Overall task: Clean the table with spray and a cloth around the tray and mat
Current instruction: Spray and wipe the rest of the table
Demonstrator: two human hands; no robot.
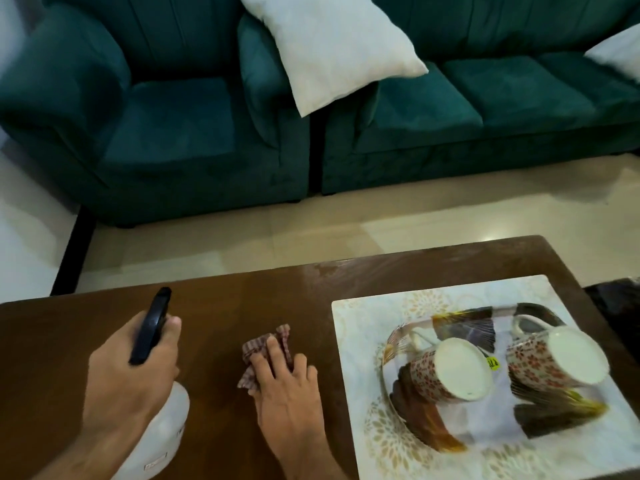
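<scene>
Cloth pressed to the table left of the mat, spray bottle held further left.

The checked cloth (266, 351) lies crumpled on the brown wooden table (221, 299) just left of the mat (360, 327), the right hand (285, 386) flat on top of it – fingers spread, pinning it rather than gripping. Further left of the mat, the left hand (135, 372) is wrapped around the neck of a white spray bottle (166, 424) with a black trigger head. On the mat sits a patterned tray (460, 327) carrying two floral mugs (450, 370) turned upside down. Beyond the mat, across pale floor, stand a teal sofa (485, 109) and a white cushion (332, 50).
</scene>
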